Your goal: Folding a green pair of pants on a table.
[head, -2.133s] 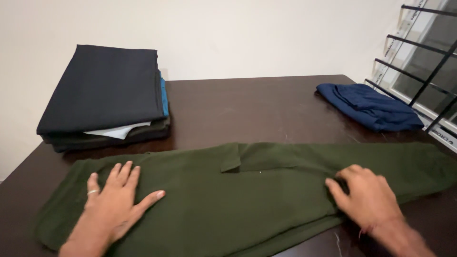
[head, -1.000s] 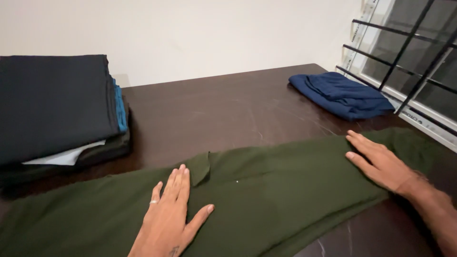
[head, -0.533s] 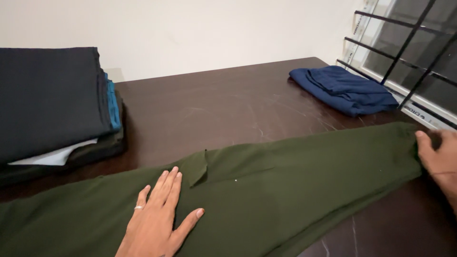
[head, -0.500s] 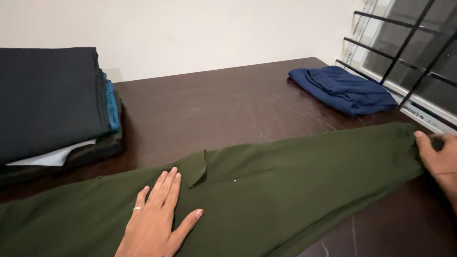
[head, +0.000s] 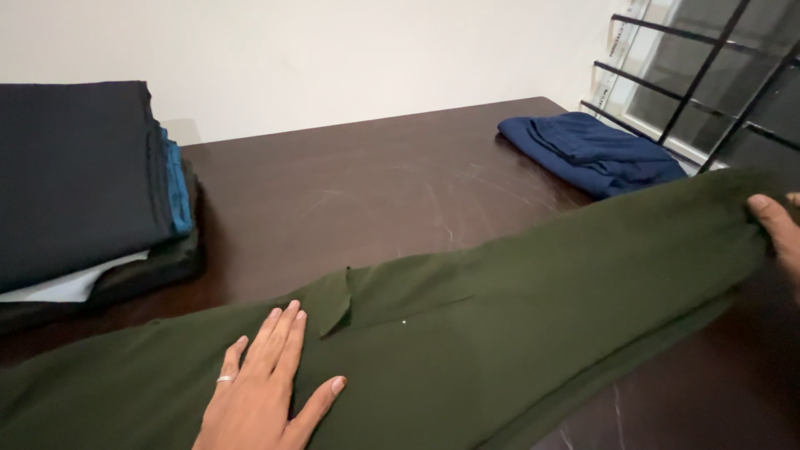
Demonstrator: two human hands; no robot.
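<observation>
Dark green trousers [head: 533, 317] lie stretched across a dark brown table [head: 375, 183] from lower left to right. My left hand [head: 262, 387], a ring on one finger, presses flat on the cloth near a pocket flap, fingers spread. At the right edge of the view, my right hand [head: 779, 233] grips the leg end of the green trousers and holds it slightly lifted off the table; most of that hand is out of frame.
A stack of folded dark clothes [head: 83, 192] with a blue layer and a white piece sits at the left. A folded navy garment [head: 592, 150] lies at the far right near a barred window [head: 717, 75]. A pale wall stands behind.
My right hand slid right along the trouser leg to its end and took hold of it, lifting it. My left hand stayed pressed on the cloth. The view turned right.
</observation>
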